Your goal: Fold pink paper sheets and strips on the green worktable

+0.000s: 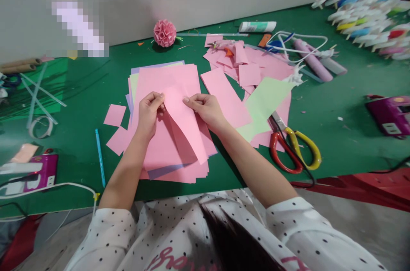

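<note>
A pink sheet of paper is held up between my two hands, bent along its length and tilted over a stack of coloured sheets. My left hand pinches its left edge near the top. On the other side my right hand grips the sheet between thumb and fingers. Pink, green and purple edges show in the stack below. To the right of my right hand lies a folded pink strip, and a light green sheet rests beyond it.
Scissors with red and yellow handles lie right of the stack. Pink scraps pile up behind. A pink paper flower ball stands by the wall. Left are a blue pencil, a tape roll and a purple box.
</note>
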Demonstrator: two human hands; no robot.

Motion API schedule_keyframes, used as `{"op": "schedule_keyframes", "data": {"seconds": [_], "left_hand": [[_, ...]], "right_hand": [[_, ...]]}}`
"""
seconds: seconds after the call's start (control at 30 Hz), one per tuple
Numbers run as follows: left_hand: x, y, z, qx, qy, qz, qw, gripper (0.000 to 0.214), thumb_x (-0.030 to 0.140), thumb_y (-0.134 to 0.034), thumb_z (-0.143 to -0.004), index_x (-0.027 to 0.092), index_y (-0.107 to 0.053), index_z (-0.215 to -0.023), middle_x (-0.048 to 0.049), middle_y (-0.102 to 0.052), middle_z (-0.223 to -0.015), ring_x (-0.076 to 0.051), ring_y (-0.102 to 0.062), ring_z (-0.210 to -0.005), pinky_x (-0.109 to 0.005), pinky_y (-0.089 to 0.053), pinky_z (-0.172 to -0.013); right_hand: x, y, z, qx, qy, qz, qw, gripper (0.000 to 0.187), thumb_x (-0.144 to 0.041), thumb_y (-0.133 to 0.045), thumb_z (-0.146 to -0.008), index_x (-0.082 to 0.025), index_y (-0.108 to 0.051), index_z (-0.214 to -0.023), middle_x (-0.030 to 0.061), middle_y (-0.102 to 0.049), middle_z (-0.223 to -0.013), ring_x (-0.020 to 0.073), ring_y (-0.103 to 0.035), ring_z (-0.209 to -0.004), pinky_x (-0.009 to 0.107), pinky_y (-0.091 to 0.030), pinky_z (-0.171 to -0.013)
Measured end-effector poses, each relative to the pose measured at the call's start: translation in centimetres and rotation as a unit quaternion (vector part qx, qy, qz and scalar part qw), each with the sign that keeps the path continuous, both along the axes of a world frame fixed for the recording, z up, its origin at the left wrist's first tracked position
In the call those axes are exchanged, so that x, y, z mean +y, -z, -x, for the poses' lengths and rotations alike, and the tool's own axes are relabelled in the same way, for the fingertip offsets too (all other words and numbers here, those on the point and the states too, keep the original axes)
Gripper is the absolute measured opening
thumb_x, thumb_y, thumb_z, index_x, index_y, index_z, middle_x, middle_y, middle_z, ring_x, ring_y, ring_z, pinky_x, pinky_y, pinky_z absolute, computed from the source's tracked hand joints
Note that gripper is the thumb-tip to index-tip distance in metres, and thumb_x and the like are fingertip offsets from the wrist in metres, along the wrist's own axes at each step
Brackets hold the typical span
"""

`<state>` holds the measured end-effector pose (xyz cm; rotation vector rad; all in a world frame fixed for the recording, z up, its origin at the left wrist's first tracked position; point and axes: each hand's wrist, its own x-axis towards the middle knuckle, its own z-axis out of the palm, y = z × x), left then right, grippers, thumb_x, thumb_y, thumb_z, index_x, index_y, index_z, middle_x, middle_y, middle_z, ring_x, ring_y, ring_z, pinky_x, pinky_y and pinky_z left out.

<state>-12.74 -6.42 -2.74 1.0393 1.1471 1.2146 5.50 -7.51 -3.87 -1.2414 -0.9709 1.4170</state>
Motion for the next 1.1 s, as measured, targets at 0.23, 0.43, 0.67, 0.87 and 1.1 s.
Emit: {"op": "schedule_keyframes", "data": {"seconds": [0.23, 0.43, 0.67, 0.87, 1.1], "left_hand": [[-0.39, -0.44, -0.08, 0.024, 0.048, 0.028, 0.998, 0.036, 0.047, -0.079, -0.082, 0.02, -0.058, -0.07, 0.0052, -0.054, -0.058, -0.005, -0.045, -0.042, -0.017, -0.028, -0.033], [-0.41, -0.34, 0.03, 0.053, 0.063, 0.015, 0.996, 0.034, 0.043, -0.08, -0.08, 0.02, -0.058, -0.069, 0.0064, -0.052, -0.054, -0.004, -0.04, -0.039, -0.018, -0.027, -0.032], [-0.02, 0.04, 0.28, 0.059, 0.021, 0.013, 0.998, 0.033, 0.044, -0.077, -0.082, 0.02, -0.059, -0.069, 0.0062, -0.051, -0.053, -0.005, -0.039, -0.039, -0.019, -0.026, -0.033], [-0.08, -0.09, 0.13, 0.046, 0.027, 0.008, 0.999, 0.032, 0.039, -0.075, -0.084, 0.02, -0.058, -0.065, 0.0053, -0.053, -0.053, -0.005, -0.04, -0.038, -0.019, -0.025, -0.033], [-0.22, -0.25, -0.12, 0.054, 0.026, 0.006, 0.998, 0.035, 0.04, -0.074, -0.085, 0.02, -0.056, -0.063, 0.0053, -0.051, -0.052, -0.005, -0.039, -0.038, -0.019, -0.026, -0.033]], "right_hand": [[0.13, 0.68, -0.23, 0.005, 0.035, -0.029, 0.999, 0.057, -0.07, -0.089, -0.056, -0.018, -0.068, -0.064, -0.006, -0.043, -0.053, 0.0082, -0.034, -0.054, 0.026, -0.027, -0.052], [-0.08, 0.28, -0.2, 0.0, 0.051, -0.041, 0.998, 0.056, -0.071, -0.087, -0.059, -0.019, -0.066, -0.063, -0.0066, -0.038, -0.053, 0.0081, -0.03, -0.053, 0.027, -0.024, -0.051], [-0.28, 0.32, -0.36, 0.047, -0.006, -0.01, 0.999, 0.049, -0.064, -0.087, -0.065, -0.019, -0.068, -0.062, -0.0032, -0.051, -0.06, 0.0095, -0.042, -0.057, 0.027, -0.034, -0.054], [-0.25, 0.43, -0.36, 0.031, 0.016, -0.016, 0.999, 0.045, -0.062, -0.088, -0.065, -0.02, -0.072, -0.064, -0.001, -0.06, -0.065, 0.0116, -0.05, -0.061, 0.027, -0.042, -0.058], [-0.26, 0.69, -0.24, 0.014, 0.032, -0.024, 0.999, 0.045, -0.062, -0.089, -0.065, -0.02, -0.073, -0.064, -0.0001, -0.063, -0.067, 0.012, -0.053, -0.063, 0.028, -0.044, -0.059]]}}
